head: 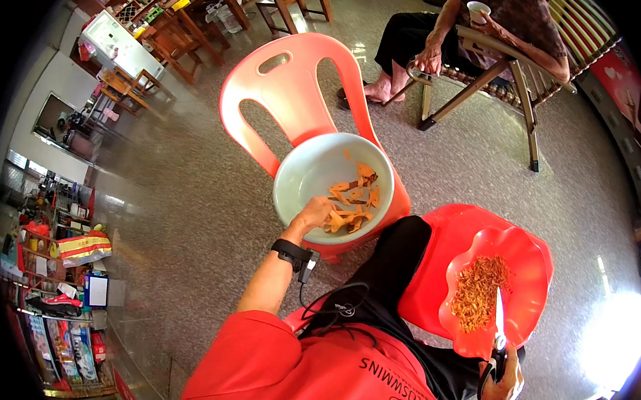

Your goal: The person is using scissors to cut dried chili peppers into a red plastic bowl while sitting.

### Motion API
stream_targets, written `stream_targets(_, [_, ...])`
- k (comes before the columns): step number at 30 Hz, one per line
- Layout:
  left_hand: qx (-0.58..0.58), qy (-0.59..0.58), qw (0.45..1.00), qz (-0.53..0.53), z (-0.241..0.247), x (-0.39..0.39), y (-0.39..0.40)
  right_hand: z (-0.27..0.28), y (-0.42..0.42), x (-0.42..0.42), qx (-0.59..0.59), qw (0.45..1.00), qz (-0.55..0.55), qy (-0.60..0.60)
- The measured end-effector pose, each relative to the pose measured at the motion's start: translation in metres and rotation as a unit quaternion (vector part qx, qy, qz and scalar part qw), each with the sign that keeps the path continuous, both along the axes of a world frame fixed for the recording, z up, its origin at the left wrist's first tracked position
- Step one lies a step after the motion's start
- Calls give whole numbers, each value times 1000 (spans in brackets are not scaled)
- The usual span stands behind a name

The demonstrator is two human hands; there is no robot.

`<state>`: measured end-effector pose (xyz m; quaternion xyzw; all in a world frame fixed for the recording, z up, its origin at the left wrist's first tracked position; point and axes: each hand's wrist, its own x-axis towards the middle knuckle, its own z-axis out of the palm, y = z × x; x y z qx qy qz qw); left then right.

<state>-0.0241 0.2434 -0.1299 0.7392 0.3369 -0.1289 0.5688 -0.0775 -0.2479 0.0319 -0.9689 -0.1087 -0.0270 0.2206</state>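
My left hand (314, 213) reaches over the near rim of a pale round basin (299, 175), its fingers curled down against orange-brown dried peel pieces (355, 194). The fingertips are partly hidden, so a grip on a piece cannot be told. The basin rests on the seat of a coral plastic chair (299, 87). At the lower right, my right hand (505, 385) holds scissors (500, 332) by their black handles. Their blades point forward over a red scalloped dish (526, 292), beside a heap of finely cut orange-brown shreds (478, 292).
The dish sits on a red plastic stool (431, 281) by my leg. A black cable (333, 289) loops from my left wristband (293, 254) across my lap. Ahead on the right, another person (506, 16) sits in a folding chair (475, 91) with a cup (478, 12). Stocked shelves (60, 317) line the left.
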Motion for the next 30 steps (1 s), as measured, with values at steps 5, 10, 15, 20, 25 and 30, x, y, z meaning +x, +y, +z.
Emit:
stream_targets(5, [-149,-188,958,158,-11,1,19,-3,1,-1,14,1000,1,13])
stream_targets(10, [-152,-253,923,247,-1,13,16,-3,2,-3,-3,1000,-1,7])
stream_targets(15, [-182,-331,894,244,18,28,9,-5,-4,-9,-7,999,-26,27])
stream_targets(20, [-223,-350,890,189,68,36,-25,-4,1,-2,39,998,-38,4])
stream_targets(25, [-356,-361,856,97,120,48,-70,5,1,-3,26,998,-58,20])
stream_targets(30, [-431,-280,857,7,153,47,-133,-3,-3,-7,43,998,-36,8])
